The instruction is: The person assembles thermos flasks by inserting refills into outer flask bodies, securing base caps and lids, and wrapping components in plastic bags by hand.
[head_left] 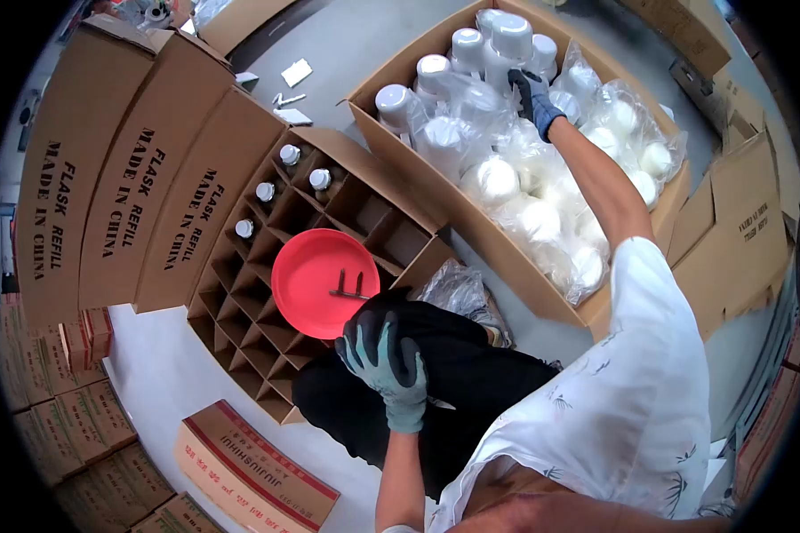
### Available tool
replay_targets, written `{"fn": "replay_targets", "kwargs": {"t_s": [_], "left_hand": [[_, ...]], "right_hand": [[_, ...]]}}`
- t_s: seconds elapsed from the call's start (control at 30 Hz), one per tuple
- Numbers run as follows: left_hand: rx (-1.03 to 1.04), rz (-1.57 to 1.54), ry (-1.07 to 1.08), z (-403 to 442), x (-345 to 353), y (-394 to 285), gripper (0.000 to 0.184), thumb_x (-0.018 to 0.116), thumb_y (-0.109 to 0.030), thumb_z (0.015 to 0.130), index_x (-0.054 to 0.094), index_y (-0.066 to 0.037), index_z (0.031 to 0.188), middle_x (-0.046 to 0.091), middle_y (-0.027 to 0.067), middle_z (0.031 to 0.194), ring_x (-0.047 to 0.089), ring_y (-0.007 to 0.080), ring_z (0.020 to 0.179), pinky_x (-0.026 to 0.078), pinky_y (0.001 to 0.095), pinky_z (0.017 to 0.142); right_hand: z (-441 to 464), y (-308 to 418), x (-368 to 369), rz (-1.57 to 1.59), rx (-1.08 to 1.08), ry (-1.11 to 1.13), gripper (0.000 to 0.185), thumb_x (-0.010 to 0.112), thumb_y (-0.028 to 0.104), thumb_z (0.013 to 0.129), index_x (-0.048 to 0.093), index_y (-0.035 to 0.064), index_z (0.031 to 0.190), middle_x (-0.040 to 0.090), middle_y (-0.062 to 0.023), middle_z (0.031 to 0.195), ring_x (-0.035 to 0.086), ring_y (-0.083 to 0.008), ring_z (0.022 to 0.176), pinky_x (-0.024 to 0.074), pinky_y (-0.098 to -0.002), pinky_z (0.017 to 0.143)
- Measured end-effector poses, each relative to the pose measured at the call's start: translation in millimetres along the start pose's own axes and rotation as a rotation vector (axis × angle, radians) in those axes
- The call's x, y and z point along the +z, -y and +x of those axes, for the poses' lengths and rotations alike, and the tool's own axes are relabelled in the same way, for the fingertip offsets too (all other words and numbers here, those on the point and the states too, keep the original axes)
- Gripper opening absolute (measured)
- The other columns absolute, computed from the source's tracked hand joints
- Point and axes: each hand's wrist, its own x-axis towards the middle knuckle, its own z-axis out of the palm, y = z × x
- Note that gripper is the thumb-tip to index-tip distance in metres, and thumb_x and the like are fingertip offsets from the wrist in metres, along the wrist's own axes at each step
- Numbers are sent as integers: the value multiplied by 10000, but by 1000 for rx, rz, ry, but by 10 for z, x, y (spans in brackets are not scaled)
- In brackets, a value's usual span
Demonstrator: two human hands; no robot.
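Observation:
My right hand [537,102], in a dark-palmed blue-grey glove, reaches into the large open carton [364,133]. Its fingers close against the side of a tall white cylindrical container [510,40], which stands higher than its neighbours; the far side of the grip is hidden. Around it are more white containers [491,180], many in clear plastic bags. My left hand [385,360], in a light green and dark grey glove, rests on my bent knee with its fingers apart, holding nothing. Close to it, a red round dish [307,289] holds small dark rod-like pieces [351,289].
Beneath the red dish, a divided carton [240,306] has several white-capped bottle-like items [320,178] in its cells. Its tall flaps [182,213] stand on the left. A printed carton flap [253,466] lies on the floor below, and stacked boxes [71,426] line the left side.

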Motion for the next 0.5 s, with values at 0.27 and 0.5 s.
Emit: {"fn": "replay_targets", "kwargs": {"t_s": [0.27,0.5], "left_hand": [[143,-284,-79,604,-177,-624,846,763,-216,686,342,-66,1404,305,206,1452,259,411,1343,177,511,1100],[298,-548,-334,466,-857,-817,596,698,-134,759,483,17,1294,421,237,1375,393,378,1289,303,473,1065]], "right_hand": [[-2631,2469,106,425,-283,468,336,564,161,917,552,-26,1196,609,-70,1111,554,-140,1038,420,-271,941],[-4114,3362,-255,-539,-1327,512,572,751,161,725,526,13,1230,613,-185,1030,620,-298,910,498,-349,770]]}}
